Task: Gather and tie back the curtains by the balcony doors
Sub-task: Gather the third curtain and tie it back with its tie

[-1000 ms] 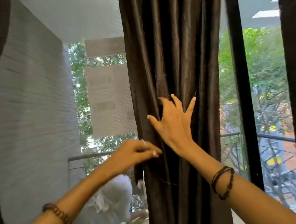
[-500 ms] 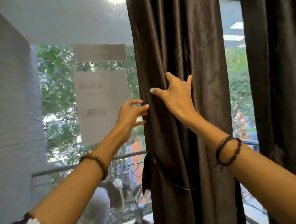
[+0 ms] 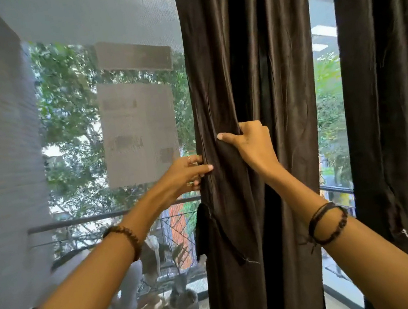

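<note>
I noted dark brown satin curtain (image 3: 251, 68) hung vertical, dead ahead of both hands. Right hand (image 3: 251, 144) clutched fold near its left edge; left hand (image 3: 187, 174) pinched edge just below. Black tie strip (image 3: 203, 231) dangled lower; left hand nearer, I judged.

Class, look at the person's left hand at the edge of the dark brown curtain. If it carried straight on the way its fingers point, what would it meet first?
The left hand points rightward, its fingertips already at the dark brown satin curtain; it would push into those folds first, probably just below the right hand gripping them.
</note>
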